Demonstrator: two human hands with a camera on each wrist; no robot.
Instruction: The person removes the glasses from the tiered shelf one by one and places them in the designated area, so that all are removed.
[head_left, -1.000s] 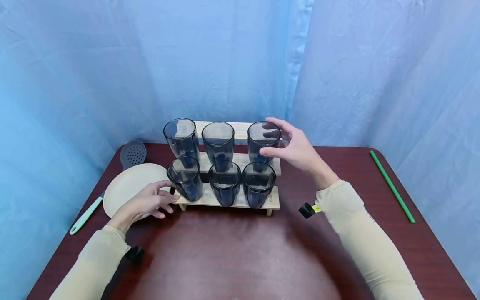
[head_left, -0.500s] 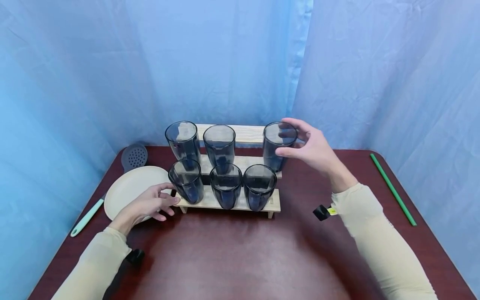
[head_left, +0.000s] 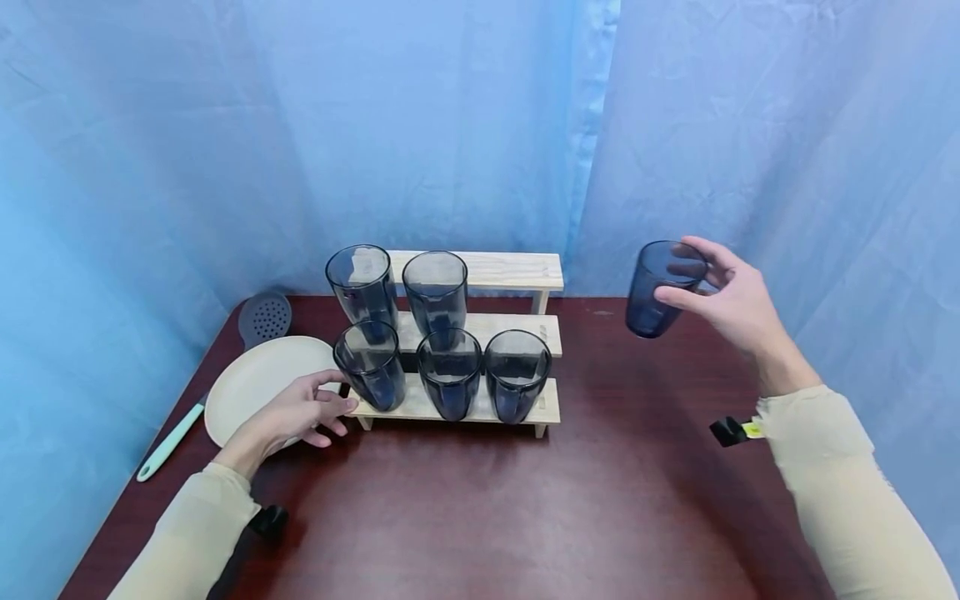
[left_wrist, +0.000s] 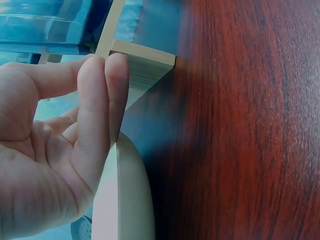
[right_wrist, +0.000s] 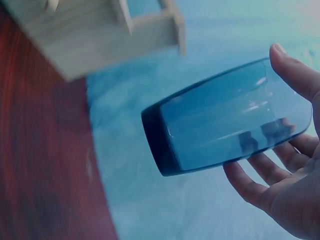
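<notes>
One dark glass [head_left: 647,302] is pinched between the thumb and fingers of the right grip [head_left: 738,304] and held tilted above the counter [head_left: 645,508], to the right of the wooden rack [head_left: 517,271]. Five similar glasses [head_left: 448,385] are carried on the two lower steps. At the left end the left grip [head_left: 292,412] is rested, though whether the rack is pinched cannot be told.

Left hand [left_wrist: 56,159] seemingly pinching wooden rack [left_wrist: 145,56]; pale plate [left_wrist: 133,192] near.
</notes>
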